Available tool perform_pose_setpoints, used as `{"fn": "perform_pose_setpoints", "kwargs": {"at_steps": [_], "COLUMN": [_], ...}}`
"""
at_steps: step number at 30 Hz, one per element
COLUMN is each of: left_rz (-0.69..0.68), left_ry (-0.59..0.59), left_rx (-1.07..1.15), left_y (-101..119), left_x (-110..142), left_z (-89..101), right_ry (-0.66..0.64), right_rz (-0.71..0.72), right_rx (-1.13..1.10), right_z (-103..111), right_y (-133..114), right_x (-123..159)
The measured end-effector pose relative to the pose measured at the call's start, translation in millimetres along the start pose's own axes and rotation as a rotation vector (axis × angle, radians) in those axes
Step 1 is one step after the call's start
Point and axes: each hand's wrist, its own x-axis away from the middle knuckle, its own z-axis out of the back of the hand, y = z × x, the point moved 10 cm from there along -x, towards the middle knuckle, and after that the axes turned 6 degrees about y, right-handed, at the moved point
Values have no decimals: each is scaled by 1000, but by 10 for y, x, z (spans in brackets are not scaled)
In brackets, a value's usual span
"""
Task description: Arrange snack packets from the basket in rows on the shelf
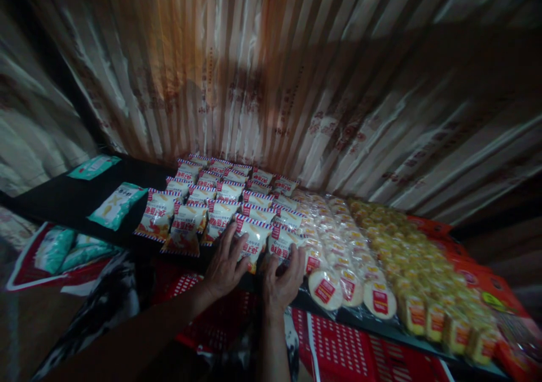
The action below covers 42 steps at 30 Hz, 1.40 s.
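Small white snack bags with striped top edges and red print stand in rows on a black shelf (139, 167). My left hand (225, 266) touches the left side of a front-row snack bag (255, 236), fingers spread apart. Just right of it, my right hand (283, 283) has its thumb and fingers around the lower part of a neighbouring snack bag (283, 240). Part of that bag is hidden behind the fingers. To the right of my right hand lie round, clear-wrapped flat cakes (325, 289) with red labels.
Left on the shelf lie two teal bags (117, 206). Yellow wrapped cakes (414, 314) and red-orange packages (478, 280) fill the right end. Below stand red baskets (342, 342), (25, 263), the left one holding teal bags. A ribbed, plastic-covered wall (254, 88) rises behind.
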Motion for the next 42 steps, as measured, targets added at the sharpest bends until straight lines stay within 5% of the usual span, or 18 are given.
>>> {"fn": "perform_pose_setpoints", "kwargs": {"at_steps": [13,25,34,42], "left_rz": [-62,-63,-93,-83], "left_ry": [20,-60,-25,-64], "left_rx": [60,37,63,71], "left_y": [72,89,111,110], "left_x": [-21,-53,-34,-50], "left_z": [102,-39,50,18], "right_ry": [22,-2,44,22], "right_rz": [85,96,285,320], "right_rx": [17,38,75,102], "right_z": [8,-39,73,3], "right_y": [-52,-46,-385,-412], "right_x": [7,5,52,128]}}
